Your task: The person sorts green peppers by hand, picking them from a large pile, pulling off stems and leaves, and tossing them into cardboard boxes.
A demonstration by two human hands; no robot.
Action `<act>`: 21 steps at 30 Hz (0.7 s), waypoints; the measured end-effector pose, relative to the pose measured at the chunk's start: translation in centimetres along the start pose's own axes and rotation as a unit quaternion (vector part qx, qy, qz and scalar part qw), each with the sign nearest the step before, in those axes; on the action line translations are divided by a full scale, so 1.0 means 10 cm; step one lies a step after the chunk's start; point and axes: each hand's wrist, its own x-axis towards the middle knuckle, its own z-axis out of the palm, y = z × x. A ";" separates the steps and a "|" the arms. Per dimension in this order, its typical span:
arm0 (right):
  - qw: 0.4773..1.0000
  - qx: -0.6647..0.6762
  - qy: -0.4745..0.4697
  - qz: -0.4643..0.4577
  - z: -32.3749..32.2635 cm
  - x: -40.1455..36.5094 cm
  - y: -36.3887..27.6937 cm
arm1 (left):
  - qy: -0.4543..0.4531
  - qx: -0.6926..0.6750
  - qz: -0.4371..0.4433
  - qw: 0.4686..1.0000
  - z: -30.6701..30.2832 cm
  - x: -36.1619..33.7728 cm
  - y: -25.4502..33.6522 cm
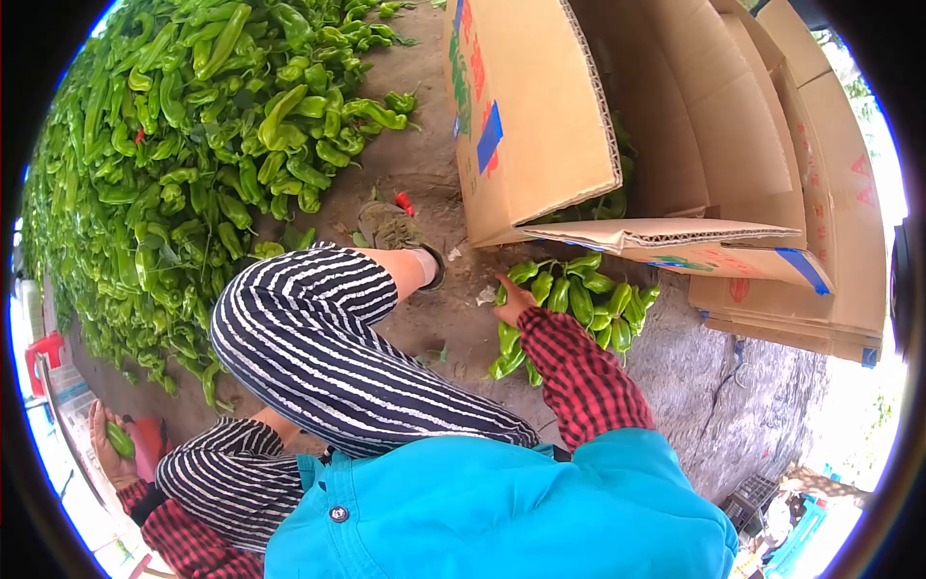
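Observation:
My left hand [108, 452] is off at the lower left, beside my bent leg. A single green pepper [121, 440] lies against its palm, with the fingers around it. Out in front, my right hand [515, 303] is low over the ground at the near-left side of a small pile of green peppers [581, 301]. One of its fingers is stretched out; the others are partly hidden, and I see nothing held in it. A much larger heap of green peppers [193, 135] fills the upper left.
A large open cardboard box [540, 125] stands behind the small pile, its flap overhanging it. More flattened cardboard [839, 193] leans at the right. My shoe [395, 230] rests between heap and box, near a red pepper [404, 203]. A dark crate [750, 500] sits at the lower right.

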 end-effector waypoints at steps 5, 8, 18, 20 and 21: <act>0.988 0.083 0.128 0.004 -0.03 0.16 0.14 | 0.031 0.003 -0.002 1.000 0.11 -0.03 0.02; 0.974 0.184 0.108 -0.076 -0.16 -0.06 0.20 | 0.010 0.010 -0.011 1.000 0.21 -0.09 0.10; 0.766 0.625 -0.105 -0.109 -0.82 -1.31 -0.46 | -0.020 -0.007 0.026 0.999 0.15 0.07 0.03; 0.727 0.665 -0.136 -0.108 -0.90 -1.36 -0.50 | -0.007 -0.012 0.034 0.999 0.21 0.03 0.04; 0.731 0.662 -0.124 -0.106 -0.91 -1.36 -0.51 | -0.007 -0.015 0.034 0.999 0.18 0.05 0.03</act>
